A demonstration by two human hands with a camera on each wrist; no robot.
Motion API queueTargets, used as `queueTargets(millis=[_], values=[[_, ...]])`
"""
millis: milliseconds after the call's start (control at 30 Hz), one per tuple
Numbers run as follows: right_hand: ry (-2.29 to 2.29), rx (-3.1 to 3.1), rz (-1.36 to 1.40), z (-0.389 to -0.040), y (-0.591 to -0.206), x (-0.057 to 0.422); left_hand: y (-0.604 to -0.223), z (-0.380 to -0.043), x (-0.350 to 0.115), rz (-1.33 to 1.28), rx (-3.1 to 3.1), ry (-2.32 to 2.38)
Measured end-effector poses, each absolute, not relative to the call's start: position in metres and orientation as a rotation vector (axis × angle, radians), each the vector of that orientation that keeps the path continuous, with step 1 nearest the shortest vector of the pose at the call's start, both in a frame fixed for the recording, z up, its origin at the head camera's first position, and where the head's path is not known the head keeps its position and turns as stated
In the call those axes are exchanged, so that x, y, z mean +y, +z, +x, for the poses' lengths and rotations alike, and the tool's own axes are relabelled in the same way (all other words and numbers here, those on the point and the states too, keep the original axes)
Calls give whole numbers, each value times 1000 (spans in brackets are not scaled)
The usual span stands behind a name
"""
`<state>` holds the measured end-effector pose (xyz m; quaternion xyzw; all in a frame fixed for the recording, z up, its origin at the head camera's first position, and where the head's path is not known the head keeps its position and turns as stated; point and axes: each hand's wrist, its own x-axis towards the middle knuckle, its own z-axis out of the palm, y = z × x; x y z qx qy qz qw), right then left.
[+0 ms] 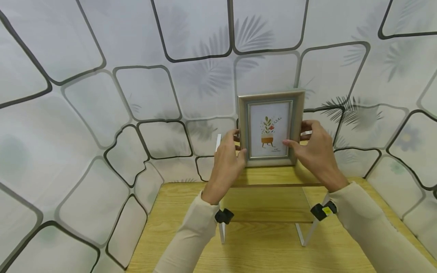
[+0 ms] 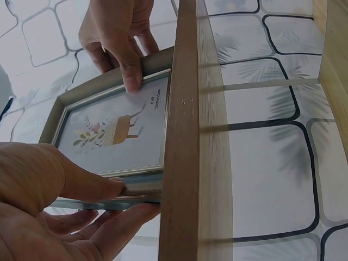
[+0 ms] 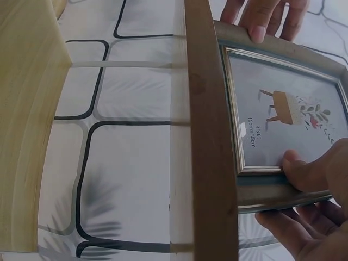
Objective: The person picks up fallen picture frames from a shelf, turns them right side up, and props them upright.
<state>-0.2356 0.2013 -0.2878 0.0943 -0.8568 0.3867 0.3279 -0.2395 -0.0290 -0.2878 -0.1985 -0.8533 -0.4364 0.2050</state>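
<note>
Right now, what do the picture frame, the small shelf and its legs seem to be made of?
Picture frame: champagne-toned with a satin, metallic sheen; could be wood, plastic or metal. Shelf: yellowish wood or wood-look board, going by the faint grain. Legs: white, slim, smooth, probably painted metal.

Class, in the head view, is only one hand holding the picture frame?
No, the left hand grips one side of the picture frame and the right hand grips the other.

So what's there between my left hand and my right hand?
A picture frame with a potted-plant print; your left hand grips one side and your right hand the other. The head view shows it best.
</note>
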Motion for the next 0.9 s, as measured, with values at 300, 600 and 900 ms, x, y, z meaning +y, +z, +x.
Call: queueTargets(millis=[300, 600, 900], values=[[1013, -2214, 272, -235, -289, 202, -289, -238, -29, -566, -2381, -1249], [1008, -2199, 289, -234, -290, 203, -291, -239, -29, -561, -2375, -1235], [913, -2027, 439, -233, -285, 202, -292, -238, -31, -565, -2403, -1256]])
